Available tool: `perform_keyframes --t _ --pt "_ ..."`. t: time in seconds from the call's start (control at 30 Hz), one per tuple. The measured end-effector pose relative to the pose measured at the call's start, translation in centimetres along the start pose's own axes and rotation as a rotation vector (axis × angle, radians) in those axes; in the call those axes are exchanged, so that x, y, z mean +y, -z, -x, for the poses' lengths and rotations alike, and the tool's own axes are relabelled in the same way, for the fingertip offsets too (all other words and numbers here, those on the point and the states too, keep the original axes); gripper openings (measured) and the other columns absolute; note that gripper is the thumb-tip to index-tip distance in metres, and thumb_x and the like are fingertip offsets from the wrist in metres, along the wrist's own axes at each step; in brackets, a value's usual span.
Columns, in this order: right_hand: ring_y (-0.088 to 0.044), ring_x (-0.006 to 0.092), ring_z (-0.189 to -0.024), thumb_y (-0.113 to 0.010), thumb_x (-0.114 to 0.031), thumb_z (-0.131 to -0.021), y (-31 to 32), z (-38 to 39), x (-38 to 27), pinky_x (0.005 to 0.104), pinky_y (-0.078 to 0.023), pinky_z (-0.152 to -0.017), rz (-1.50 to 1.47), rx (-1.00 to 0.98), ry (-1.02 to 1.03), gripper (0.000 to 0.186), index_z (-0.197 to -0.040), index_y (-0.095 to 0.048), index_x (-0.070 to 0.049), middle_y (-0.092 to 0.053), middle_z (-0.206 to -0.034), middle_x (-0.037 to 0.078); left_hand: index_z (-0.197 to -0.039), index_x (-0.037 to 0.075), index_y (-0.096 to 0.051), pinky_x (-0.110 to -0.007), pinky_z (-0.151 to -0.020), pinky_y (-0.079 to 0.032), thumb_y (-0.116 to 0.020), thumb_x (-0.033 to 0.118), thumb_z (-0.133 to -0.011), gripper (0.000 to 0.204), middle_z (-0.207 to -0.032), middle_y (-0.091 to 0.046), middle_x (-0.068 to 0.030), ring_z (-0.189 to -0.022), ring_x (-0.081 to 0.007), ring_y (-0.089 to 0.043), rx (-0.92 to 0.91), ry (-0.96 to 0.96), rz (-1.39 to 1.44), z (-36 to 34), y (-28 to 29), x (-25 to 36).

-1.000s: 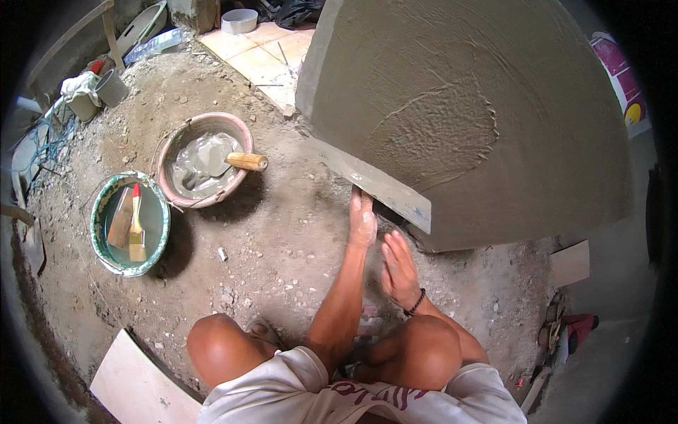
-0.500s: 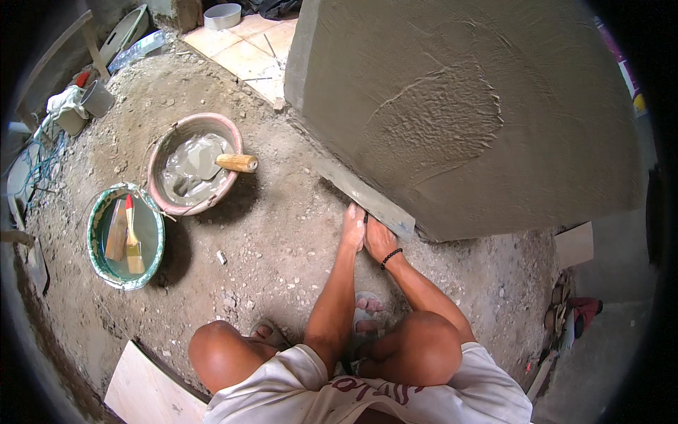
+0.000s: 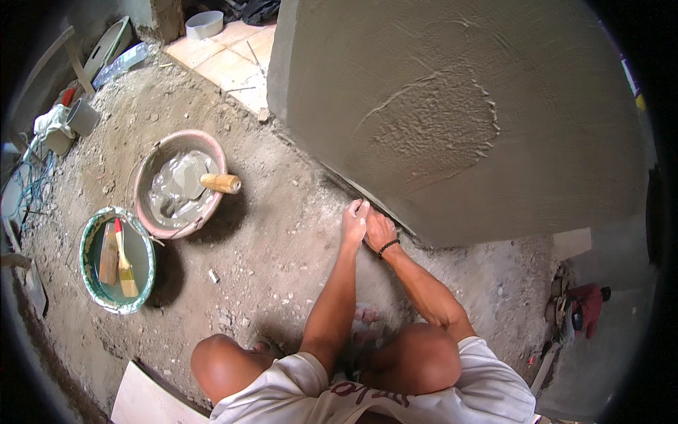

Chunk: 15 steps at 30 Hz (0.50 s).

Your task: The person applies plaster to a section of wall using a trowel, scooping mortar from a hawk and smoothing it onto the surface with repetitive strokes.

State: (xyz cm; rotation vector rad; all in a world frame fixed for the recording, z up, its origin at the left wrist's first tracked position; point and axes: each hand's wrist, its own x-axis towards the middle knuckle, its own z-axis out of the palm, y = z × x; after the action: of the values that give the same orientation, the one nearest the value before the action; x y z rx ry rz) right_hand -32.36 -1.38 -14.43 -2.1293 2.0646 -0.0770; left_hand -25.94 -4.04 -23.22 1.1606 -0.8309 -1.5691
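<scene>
A grey wall [image 3: 551, 134] with wet plaster rises ahead of me, a rough raised patch on its smoother face. At its lower edge lies a long plastering float [image 3: 365, 193], seen almost edge-on against the plaster. My left hand [image 3: 354, 222] is closed on the float's near side, its fingertips smeared with pale plaster. Beside it, my right hand [image 3: 381, 227], with a dark bead bracelet at the wrist, is closed on the same float. The hands touch or nearly touch; they hide the float's grip.
To the left stands a pinkish bucket [image 3: 143, 191] of wet plaster, holding a wooden-handled trowel [image 3: 220, 184]. A green-rimmed bucket [image 3: 85, 256] holds water, a paintbrush [image 3: 124, 261] and a wooden-handled tool [image 3: 108, 259]. Rubble covers the ground. A person [image 3: 588, 309] is at far right.
The float has tilted up against the wall's lower edge; its broad face showed before and now mostly its edge does. Both hands have turned with it. My view has shifted slightly.
</scene>
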Motion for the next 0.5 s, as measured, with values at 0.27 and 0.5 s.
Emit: perform_keyframes --t 0.27,0.5 --pt "-0.065 0.0452 -0.072 -0.061 -0.029 -0.089 10.6 0.7 -2.1 0.0528 -0.052 -0.066 0.050 0.127 -0.048 0.032 -0.088 -0.055 0.002 -0.065 -0.076 0.028 -0.126 0.010 -0.060 -0.024 -0.068 -0.044 -0.055 0.033 -0.097 0.037 -0.100 -0.061 0.0007 -0.079 -0.0076 -0.053 0.070 -0.055 0.186 0.8 0.7 4.1" --pt "-0.062 0.0470 -0.071 -0.063 -0.031 -0.087 24.3 1.9 -4.3 0.0553 -0.047 -0.063 0.047 0.281 -0.018 0.033 -0.084 -0.055 0.001 -0.061 -0.071 0.028 -0.126 0.005 -0.058 -0.021 -0.064 -0.043 -0.054 0.027 -0.098 0.036 -0.091 -0.058 0.0033 -0.076 -0.0051 -0.052 0.117 -0.012 0.299 2.7 1.2 7.9"
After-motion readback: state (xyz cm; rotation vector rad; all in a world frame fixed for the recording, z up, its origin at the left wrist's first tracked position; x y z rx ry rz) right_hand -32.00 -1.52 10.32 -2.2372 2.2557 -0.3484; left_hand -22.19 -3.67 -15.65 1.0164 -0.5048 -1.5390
